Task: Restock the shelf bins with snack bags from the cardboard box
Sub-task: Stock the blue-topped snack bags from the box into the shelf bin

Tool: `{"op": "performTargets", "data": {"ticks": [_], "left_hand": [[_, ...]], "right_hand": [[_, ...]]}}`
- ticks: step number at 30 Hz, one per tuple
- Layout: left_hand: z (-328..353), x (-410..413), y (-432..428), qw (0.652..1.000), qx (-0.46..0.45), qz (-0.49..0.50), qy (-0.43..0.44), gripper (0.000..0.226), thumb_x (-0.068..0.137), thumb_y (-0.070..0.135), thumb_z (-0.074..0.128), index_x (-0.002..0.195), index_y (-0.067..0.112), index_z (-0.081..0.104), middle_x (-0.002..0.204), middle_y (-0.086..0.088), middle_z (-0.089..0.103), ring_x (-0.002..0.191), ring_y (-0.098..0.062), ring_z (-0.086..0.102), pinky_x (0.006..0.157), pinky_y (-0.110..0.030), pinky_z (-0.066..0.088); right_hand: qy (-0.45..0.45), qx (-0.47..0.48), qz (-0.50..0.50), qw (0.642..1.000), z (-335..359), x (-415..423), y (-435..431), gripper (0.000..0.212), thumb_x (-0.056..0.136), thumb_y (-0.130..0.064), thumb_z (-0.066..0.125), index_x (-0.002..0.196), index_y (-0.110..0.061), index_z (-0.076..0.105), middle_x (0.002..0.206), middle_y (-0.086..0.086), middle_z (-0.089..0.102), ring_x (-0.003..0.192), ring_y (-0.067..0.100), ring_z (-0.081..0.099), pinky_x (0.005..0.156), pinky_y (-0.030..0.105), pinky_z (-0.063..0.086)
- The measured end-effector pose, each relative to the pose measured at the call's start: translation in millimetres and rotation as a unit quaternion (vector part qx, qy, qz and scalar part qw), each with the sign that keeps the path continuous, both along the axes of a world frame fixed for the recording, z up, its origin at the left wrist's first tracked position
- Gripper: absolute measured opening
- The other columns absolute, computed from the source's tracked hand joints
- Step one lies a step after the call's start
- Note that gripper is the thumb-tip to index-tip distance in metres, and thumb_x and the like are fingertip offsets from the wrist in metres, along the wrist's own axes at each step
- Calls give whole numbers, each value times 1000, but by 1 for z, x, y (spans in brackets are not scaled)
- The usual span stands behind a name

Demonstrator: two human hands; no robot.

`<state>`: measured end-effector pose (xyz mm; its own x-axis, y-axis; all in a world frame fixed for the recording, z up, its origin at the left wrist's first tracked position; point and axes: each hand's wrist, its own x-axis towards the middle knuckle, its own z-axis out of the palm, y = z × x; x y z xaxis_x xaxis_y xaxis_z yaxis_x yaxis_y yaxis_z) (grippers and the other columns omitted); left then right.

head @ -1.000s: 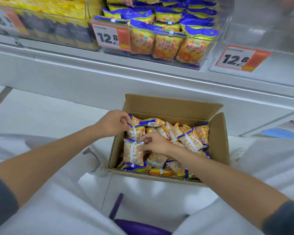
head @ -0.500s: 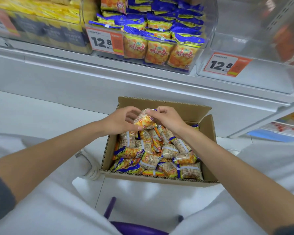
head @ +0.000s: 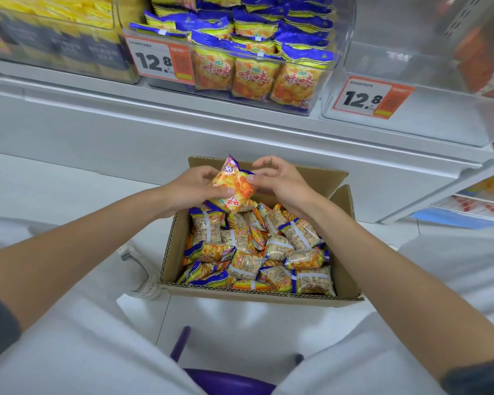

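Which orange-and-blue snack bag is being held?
The snack bag in the left hand and right hand, above the brown cardboard box; others lie inside or in the clear shelf bin.

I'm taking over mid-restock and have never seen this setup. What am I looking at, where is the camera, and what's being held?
No machine here: a person works bare-handed, and the single picture comes from a camera on their head, looking down. The left hand and right hand together hold one orange snack bag above an open cardboard box on the floor, holding many similar bags. On the shelf above, a clear bin holds matching bags.
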<state>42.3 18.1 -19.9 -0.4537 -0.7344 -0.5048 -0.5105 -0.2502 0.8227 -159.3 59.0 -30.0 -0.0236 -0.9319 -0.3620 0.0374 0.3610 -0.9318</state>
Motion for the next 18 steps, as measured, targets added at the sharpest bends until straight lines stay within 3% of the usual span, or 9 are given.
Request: {"op": "performTargets", "data": {"ticks": [3, 6, 9, 12, 15, 18], "left_hand": [[2, 4, -7, 990, -6, 127, 52, 73, 60, 34, 85, 123, 18, 53, 113, -6, 68, 95, -18, 70, 75, -30, 59], [8, 7, -13, 977, -34, 199, 72, 64, 63, 26, 86, 118, 20, 54, 108, -7, 69, 92, -18, 70, 73, -28, 57], [13, 6, -12, 985, -52, 152, 62, 47, 73, 22, 82, 116, 19, 63, 107, -2, 72, 87, -8, 70, 67, -18, 54], [16, 8, -8, 984, -11, 151, 90, 51, 76, 25, 79, 123, 24, 59, 110, 0, 69, 89, -7, 70, 64, -17, 55], [13, 16, -7, 981, 39, 172, 79, 58, 75, 15, 81, 125, 19, 51, 113, -6, 67, 96, -15, 70, 65, -23, 59], [8, 29, -10, 972, 27, 225, 57, 53, 76, 10, 80, 122, 11, 53, 114, -8, 68, 99, -16, 68, 69, -25, 57]], "right_hand": [[-32, 6, -7, 999, -1, 0, -6, 48, 83, 6, 69, 124, -12, 50, 98, 14, 66, 79, 22, 69, 67, 29, 57], [-30, 8, 75, 997, 1, 1, -11, 71, 82, 2, 70, 138, -32, 41, 103, 12, 66, 93, 25, 69, 85, 38, 57], [-20, 3, 114, 993, 2, 9, -13, 50, 84, -9, 73, 126, -27, 55, 124, 18, 61, 102, 29, 69, 93, 43, 55], [-62, 20, 74, 995, -3, 17, -14, 36, 84, -8, 72, 117, -11, 58, 118, 19, 66, 103, 31, 68, 95, 46, 53], [-110, 40, 73, 990, -10, 22, -12, 42, 84, -8, 70, 122, -6, 53, 117, 15, 67, 106, 28, 67, 97, 43, 52], [-43, 57, 105, 992, -25, 29, -5, 57, 86, -23, 72, 135, -16, 43, 117, 4, 68, 106, 21, 67, 96, 37, 53]]}}
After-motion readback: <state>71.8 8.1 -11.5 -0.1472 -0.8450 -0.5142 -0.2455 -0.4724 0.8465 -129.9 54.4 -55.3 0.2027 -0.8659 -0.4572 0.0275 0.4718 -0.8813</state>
